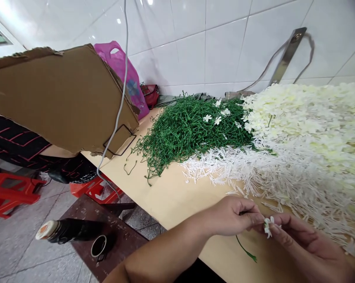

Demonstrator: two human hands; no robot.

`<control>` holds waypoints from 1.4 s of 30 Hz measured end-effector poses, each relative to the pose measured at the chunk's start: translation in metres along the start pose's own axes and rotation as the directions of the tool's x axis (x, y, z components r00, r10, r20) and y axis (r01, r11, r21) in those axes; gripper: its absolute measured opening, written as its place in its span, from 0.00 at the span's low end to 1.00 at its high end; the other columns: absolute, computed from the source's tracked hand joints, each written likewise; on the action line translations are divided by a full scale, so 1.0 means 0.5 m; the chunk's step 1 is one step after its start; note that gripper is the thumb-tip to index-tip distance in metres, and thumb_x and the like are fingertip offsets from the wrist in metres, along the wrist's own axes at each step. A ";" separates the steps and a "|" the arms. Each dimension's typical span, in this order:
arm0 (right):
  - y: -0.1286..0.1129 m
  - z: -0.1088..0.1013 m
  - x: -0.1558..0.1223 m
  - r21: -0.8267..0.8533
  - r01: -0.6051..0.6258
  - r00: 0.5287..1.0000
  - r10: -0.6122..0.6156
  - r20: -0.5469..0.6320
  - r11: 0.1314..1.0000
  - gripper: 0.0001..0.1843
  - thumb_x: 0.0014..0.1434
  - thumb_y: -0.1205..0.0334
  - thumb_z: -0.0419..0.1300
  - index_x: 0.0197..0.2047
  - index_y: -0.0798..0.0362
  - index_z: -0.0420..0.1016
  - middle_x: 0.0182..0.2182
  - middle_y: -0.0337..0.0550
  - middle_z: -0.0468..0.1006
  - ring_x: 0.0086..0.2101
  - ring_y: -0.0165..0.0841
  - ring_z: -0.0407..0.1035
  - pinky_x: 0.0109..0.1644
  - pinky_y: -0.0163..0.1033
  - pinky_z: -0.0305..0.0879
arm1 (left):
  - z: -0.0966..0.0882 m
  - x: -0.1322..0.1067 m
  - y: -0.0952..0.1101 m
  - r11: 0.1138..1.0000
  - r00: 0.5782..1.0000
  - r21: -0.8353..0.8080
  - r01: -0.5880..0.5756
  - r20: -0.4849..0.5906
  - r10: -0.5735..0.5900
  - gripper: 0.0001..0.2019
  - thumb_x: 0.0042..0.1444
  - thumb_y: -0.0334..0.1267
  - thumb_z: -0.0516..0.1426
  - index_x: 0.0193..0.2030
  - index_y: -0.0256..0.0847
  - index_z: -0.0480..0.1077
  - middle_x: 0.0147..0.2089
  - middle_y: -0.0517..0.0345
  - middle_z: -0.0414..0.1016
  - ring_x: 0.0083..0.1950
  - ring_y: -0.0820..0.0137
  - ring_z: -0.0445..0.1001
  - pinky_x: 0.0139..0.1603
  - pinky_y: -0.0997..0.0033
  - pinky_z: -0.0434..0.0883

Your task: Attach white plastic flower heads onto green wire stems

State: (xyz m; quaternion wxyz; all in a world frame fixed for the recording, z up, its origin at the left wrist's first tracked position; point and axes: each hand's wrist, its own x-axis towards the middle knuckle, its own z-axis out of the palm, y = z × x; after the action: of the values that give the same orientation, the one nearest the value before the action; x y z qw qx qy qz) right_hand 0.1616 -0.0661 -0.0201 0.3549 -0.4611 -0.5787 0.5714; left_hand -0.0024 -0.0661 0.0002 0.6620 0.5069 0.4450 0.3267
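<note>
Green stem: apparently pinched in left hand, trailing nearward. White flower at its tip, pinched by right hand; hands together.

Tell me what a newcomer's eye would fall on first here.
First, the big heap of cream artificial flowers at the right of the table, with a pile of green plastic stems beside it in the middle. Near the front edge, the left hand and right hand meet on a small white flower with a green stem.
</note>
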 end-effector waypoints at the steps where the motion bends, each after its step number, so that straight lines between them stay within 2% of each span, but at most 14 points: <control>1: -0.005 0.002 0.000 0.002 0.008 1.000 -0.008 -0.006 1.000 0.12 0.44 0.50 0.62 0.24 0.50 0.73 0.23 0.43 0.76 0.27 0.36 0.72 0.31 0.34 0.71 | 0.000 0.000 -0.001 1.000 1.000 0.005 -0.002 0.007 0.002 0.09 0.53 0.29 0.51 0.22 0.35 0.61 0.21 0.65 0.62 0.23 0.81 0.58 0.27 0.79 0.58; 8: -0.026 0.003 0.000 0.044 0.036 0.999 -0.035 -0.025 0.998 0.11 0.44 0.51 0.62 0.23 0.50 0.72 0.21 0.42 0.75 0.25 0.34 0.71 0.32 0.35 0.72 | -0.007 -0.004 -0.014 0.995 0.989 0.005 -0.095 0.116 0.093 0.11 0.56 0.37 0.49 0.26 0.36 0.63 0.23 0.64 0.60 0.25 0.79 0.58 0.28 0.77 0.57; 11: -0.035 0.005 0.001 0.051 0.041 0.999 -0.040 -0.009 0.998 0.12 0.45 0.51 0.62 0.22 0.50 0.72 0.22 0.42 0.75 0.25 0.34 0.71 0.30 0.34 0.71 | -0.009 -0.006 -0.014 0.993 0.983 -0.012 -0.115 0.141 0.115 0.11 0.57 0.37 0.49 0.26 0.36 0.63 0.23 0.64 0.60 0.25 0.80 0.59 0.28 0.77 0.58; 16: -0.037 0.012 0.001 0.075 0.038 0.999 -0.040 0.036 0.996 0.12 0.47 0.51 0.61 0.22 0.51 0.71 0.22 0.43 0.74 0.26 0.33 0.70 0.30 0.34 0.70 | -0.002 -0.004 -0.005 0.998 0.995 -0.020 -0.060 0.084 0.061 0.11 0.56 0.31 0.49 0.23 0.35 0.63 0.19 0.67 0.57 0.22 0.81 0.55 0.25 0.78 0.55; 22: -0.022 0.022 -0.002 0.089 0.027 1.000 -0.027 -0.011 0.996 0.13 0.47 0.50 0.61 0.21 0.51 0.69 0.19 0.40 0.72 0.25 0.32 0.68 0.30 0.33 0.68 | 0.004 -0.004 0.001 0.999 1.000 0.038 -0.024 -0.003 0.024 0.13 0.54 0.30 0.51 0.19 0.35 0.60 0.17 0.68 0.54 0.20 0.82 0.51 0.24 0.78 0.52; 29: 0.000 0.008 -0.002 0.030 -0.031 0.997 0.028 0.075 0.999 0.11 0.49 0.53 0.60 0.24 0.51 0.69 0.22 0.40 0.72 0.27 0.32 0.68 0.31 0.34 0.67 | 0.002 -0.004 -0.006 0.998 1.000 0.057 -0.004 0.021 0.003 0.11 0.53 0.30 0.51 0.20 0.36 0.62 0.17 0.68 0.54 0.22 0.80 0.52 0.26 0.78 0.52; 32: 0.002 0.005 0.000 0.011 -0.036 0.997 0.035 0.065 0.999 0.11 0.49 0.53 0.60 0.24 0.51 0.69 0.22 0.39 0.71 0.26 0.31 0.67 0.30 0.33 0.66 | 0.003 -0.006 -0.002 0.998 0.999 0.060 -0.023 0.025 0.022 0.11 0.53 0.30 0.51 0.20 0.36 0.61 0.18 0.68 0.53 0.23 0.80 0.53 0.27 0.78 0.53; 42: -0.026 0.018 0.000 0.097 -0.053 0.997 0.048 0.059 0.994 0.14 0.47 0.50 0.61 0.23 0.52 0.69 0.20 0.39 0.70 0.25 0.31 0.66 0.30 0.36 0.67 | -0.003 -0.005 -0.003 0.998 0.998 0.057 -0.021 0.056 0.018 0.10 0.53 0.33 0.50 0.21 0.36 0.62 0.18 0.67 0.56 0.21 0.81 0.54 0.24 0.78 0.53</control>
State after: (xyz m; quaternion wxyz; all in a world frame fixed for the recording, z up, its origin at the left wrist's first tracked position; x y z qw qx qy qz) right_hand 0.1514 -0.0681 -0.0079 0.3460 -0.4410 -0.5477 0.6211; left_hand -0.0046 -0.0681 -0.0009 0.6561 0.5388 0.4308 0.3061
